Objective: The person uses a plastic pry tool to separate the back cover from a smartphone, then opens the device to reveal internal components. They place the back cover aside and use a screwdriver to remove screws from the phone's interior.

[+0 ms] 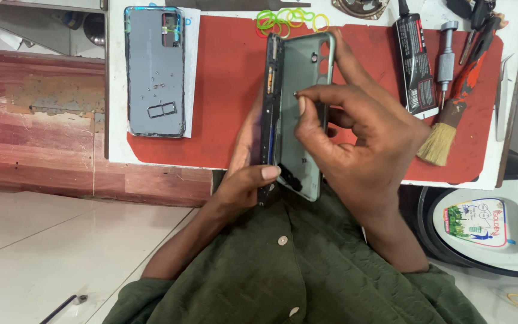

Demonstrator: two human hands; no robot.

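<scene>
Head view: phone (298,114) underside behind right hand (355,150)

Single head cam, steep downward look, close over hands (331,144) at near edge of workbench (151,159).

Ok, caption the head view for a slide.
Left hand steadies an opened phone on edge while the right hand lifts its green back cover above a red mat.

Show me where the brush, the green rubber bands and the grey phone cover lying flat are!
brush (437,144): head view, on its pale bristles.
green rubber bands (271,21): head view, on a loop at the mat's top edge.
grey phone cover (154,78): head view, on the middle of its flat panel.
</scene>
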